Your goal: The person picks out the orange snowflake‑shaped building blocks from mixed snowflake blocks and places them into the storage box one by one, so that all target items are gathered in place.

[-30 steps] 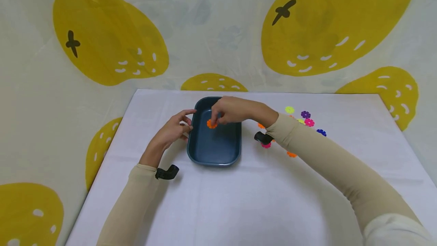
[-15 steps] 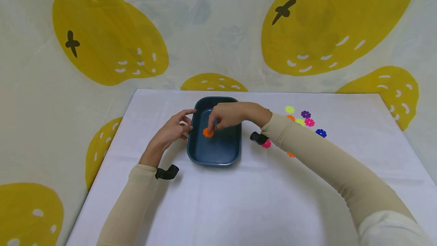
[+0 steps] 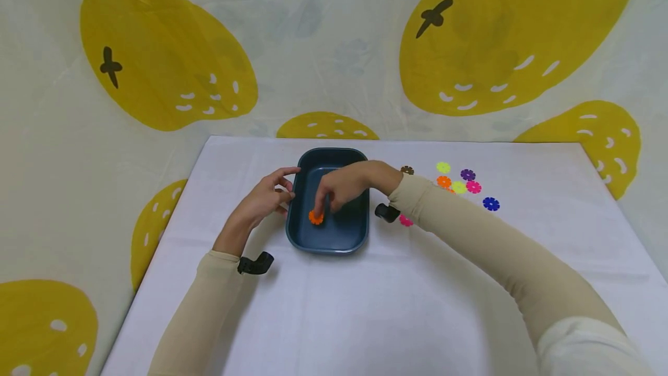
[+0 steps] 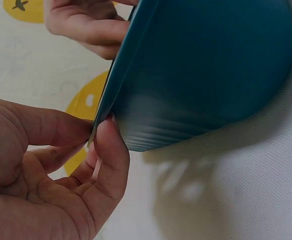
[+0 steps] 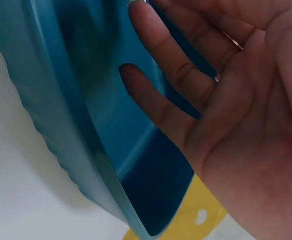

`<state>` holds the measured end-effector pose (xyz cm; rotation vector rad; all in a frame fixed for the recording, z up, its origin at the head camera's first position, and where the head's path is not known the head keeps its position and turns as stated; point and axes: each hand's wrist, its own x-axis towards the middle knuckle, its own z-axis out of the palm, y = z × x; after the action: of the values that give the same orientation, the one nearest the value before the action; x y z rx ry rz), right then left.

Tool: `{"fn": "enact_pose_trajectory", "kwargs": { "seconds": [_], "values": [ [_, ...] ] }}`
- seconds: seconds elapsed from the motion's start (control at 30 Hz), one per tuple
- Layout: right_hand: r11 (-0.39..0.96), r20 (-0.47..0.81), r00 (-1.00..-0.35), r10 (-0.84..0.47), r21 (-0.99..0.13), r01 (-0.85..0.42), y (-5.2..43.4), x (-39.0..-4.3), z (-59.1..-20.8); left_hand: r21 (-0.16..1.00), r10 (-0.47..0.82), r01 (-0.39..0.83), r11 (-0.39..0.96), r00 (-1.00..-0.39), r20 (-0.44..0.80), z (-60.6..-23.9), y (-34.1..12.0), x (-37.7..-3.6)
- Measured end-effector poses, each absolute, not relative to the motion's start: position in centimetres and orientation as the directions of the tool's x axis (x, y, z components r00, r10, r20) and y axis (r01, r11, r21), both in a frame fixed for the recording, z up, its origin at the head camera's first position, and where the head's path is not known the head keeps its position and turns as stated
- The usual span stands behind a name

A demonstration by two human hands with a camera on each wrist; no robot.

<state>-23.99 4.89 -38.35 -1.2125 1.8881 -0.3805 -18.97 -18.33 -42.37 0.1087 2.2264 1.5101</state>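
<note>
while our right hand (image 3: 341,187) pinches the orange disc (image 3: 315,217) low in the blue tray (image 3: 360,231) and our left hand (image 3: 263,199) pinches its rim, a jerky release could bounce it out.

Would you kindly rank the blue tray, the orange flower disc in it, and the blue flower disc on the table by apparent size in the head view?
1. blue tray, by far the largest.
2. orange flower disc and blue flower disc: they look about alike, so I would not rank them.
</note>
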Motion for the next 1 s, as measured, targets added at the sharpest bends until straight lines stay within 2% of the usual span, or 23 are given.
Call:
{"fn": "enact_pose_trajectory", "kwargs": {
  "seconds": [0.17, 0.37, 1.0],
  "values": [
    [0.513, -0.542, -0.155, -0.826, -0.609, -0.605, 4.2, -23.6, -39.1, 0.901, 0.308, -0.182, 0.394, -0.897, -0.316, -42.3, -18.3, -18.9],
    [0.536, -0.577, -0.154, -0.802, -0.582, -0.612, 3.6, -22.9, -39.2, 0.901, 0.304, -0.185, 0.393, -0.899, -0.316, -42.4, -18.3, -18.9],
    [0.524, -0.572, -0.14, -0.808, -0.591, -0.613, 3.2, -22.3, -39.2, 0.902, 0.306, -0.186, 0.39, -0.898, -0.317, -42.5, -18.4, -19.0]
  ]
}}
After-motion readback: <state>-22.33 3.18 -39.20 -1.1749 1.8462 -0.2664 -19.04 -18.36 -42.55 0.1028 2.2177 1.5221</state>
